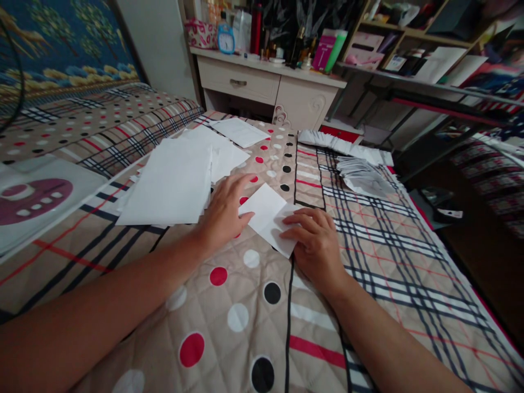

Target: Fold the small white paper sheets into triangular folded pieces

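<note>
A small sheet of white paper (265, 210) with a crease across it lies on the quilted bed cover in front of me. My right hand (317, 240) is on its right part, fingers over the top and thumb hidden from sight. At the left corner of the sheet is my left hand (224, 213), its thumb apart from the fingers and the thumb tip close to the paper's edge. Just beyond my left hand lies a loose pile of larger white sheets (170, 183). To the right rests a fanned stack of folded white papers (362, 177).
A long row of folded papers (344, 146) lies near the bed's far right edge. More white sheets (241, 132) lie toward the far end. A plastic bag with a pink print (88, 172) is at left. A white dresser (241, 79) and a shelf desk (413, 82) stand beyond.
</note>
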